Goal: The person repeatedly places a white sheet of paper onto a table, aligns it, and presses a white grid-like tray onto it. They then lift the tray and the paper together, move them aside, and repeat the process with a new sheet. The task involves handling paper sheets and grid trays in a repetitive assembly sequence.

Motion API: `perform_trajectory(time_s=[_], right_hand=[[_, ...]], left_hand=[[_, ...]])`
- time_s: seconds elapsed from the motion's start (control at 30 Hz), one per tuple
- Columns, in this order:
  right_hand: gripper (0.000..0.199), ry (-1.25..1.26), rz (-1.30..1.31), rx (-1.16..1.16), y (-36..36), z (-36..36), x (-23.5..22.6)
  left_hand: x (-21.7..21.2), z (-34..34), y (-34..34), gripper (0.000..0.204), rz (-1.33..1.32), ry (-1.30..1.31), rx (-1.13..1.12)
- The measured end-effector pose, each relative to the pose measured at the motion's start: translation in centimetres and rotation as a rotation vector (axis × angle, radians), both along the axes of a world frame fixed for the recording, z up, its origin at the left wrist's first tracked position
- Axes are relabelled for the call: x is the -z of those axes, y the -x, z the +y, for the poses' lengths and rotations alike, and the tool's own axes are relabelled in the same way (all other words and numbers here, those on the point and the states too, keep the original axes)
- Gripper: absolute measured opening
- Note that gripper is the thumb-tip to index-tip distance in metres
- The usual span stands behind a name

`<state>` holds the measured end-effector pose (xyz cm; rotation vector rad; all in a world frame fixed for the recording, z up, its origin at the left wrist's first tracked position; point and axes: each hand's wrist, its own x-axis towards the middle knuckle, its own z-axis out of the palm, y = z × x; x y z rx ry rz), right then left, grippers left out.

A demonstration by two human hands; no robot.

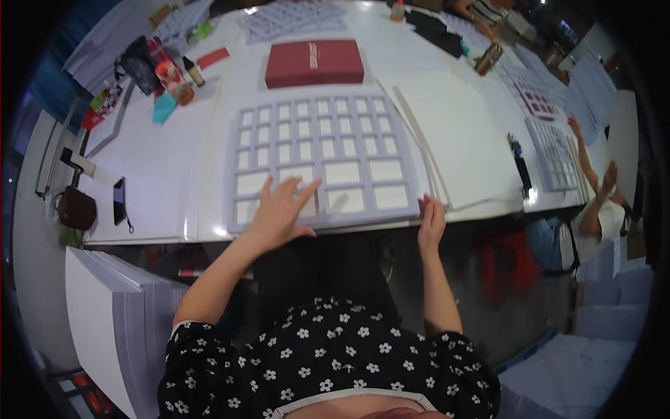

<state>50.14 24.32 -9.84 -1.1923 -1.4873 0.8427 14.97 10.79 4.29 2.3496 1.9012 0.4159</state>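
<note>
A pale lilac grid tray (366, 186) lies at the table's front edge before me. Many small cells fill its far part, with larger ones in the near rows, and white shows inside them. Over the near-left cells, my left hand (280, 209) is spread with its fingers apart, holding nothing. My right hand (431, 222) is at the tray's front right corner. Its fingers are pressed together there; what they pinch, if anything, is too small to make out. Just beyond the tray sits a closed dark red box (342, 68).
White board sheets (460, 140) lie right of the tray. A phone (120, 199), a reddish bottle (173, 82) and a dark tool (520, 167) are on the table. Stacked white boards (105, 314) stand at my left. Co-workers sit at the far side and at the right (593, 216).
</note>
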Motion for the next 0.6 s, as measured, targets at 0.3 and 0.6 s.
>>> perform_trajectory(time_s=[0.3, 0.6], right_hand=[[0.046, 0.084, -0.139, -0.143, -1.2, -3.7, -0.5], [0.049, -0.038, -0.421, -0.160, 0.1, -2.9, -2.0]], left_hand=[[6.2, -10.5, 7.2, 0.100, -0.203, -0.296, -0.679], [7.8, -13.0, 6.1, 0.071, -0.229, -0.213, -0.745]])
